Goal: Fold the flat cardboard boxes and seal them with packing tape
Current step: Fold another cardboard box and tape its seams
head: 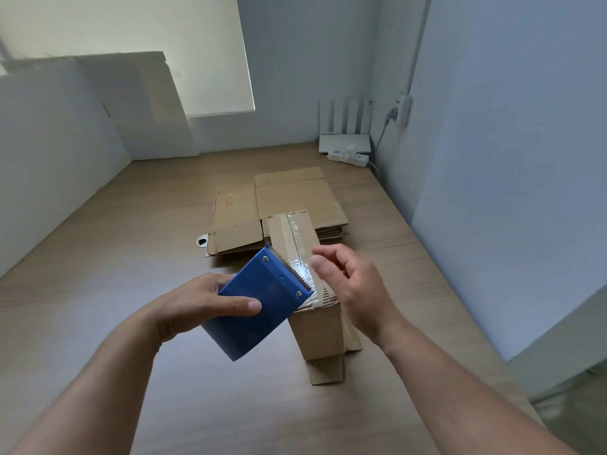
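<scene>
A folded cardboard box stands on the wooden table, its top seam covered with clear tape. My left hand grips a blue tape dispenser whose toothed blade sits at the box's near top edge, with a strip of clear tape running from it onto the box. My right hand hovers over the near end of the box with fingers loosely curled; nothing shows in its grip. Behind the box lies a stack of flat cardboard boxes.
A small white object peeks out at the left of the flat stack. A white router and a power strip sit at the far right corner by the wall. A large board leans on the far left wall.
</scene>
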A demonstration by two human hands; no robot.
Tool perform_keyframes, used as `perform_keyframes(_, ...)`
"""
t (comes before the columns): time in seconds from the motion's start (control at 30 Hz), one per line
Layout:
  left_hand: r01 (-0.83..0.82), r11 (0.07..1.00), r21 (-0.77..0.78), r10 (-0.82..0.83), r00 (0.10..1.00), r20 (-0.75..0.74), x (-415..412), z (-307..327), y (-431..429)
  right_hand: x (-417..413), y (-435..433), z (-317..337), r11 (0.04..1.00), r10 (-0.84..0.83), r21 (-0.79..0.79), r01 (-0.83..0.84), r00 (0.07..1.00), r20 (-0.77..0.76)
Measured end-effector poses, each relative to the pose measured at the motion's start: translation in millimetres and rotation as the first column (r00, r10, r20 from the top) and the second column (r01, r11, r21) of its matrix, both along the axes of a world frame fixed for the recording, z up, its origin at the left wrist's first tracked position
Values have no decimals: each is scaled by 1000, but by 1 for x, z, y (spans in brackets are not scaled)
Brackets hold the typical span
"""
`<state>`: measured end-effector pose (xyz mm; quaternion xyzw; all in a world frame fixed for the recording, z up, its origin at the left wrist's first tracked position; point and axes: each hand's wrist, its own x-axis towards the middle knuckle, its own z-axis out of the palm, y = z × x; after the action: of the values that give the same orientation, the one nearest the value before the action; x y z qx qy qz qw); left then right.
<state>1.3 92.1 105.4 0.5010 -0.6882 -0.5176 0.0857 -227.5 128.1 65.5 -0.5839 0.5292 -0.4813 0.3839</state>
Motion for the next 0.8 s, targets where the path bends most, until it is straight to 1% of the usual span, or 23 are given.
perform_keyframes(0.17,9,1000,-7,-9,1000,4,-3,2,2,7,-2,6,1000,11,4,-11,997,78)
perform_keyframes(0.23,10,1000,-5,-10,1000,3,-1,1,3,6,0,8,1000,-6,21,3,989,148)
perform_keyframes(0.33,-1,1000,-9,1,1000,-1,1,-1,4,6,3,11,997,-30,72,13,971,236)
perform_keyframes(0.43,-6,1000,-10,6,1000,0,1,-3,3,7,4,11,987,-18,156,-29,957,291)
perform_keyframes(0.5,-1,1000,-10,1,1000,6,1,-4,1,7,5,10,984,10,169,-59,962,272)
perform_keyframes(0.57,4,1000,-7,-4,1000,1,0,-5,0,7,5,10,990,2,138,-37,969,247)
perform_keyframes(0.73,12,1000,-1,-12,1000,-17,-2,-7,-2,9,5,6,990,-123,81,113,984,130)
perform_keyframes(0.8,25,1000,0,-25,999,-23,-4,-7,-3,14,5,2,983,-174,71,170,983,50)
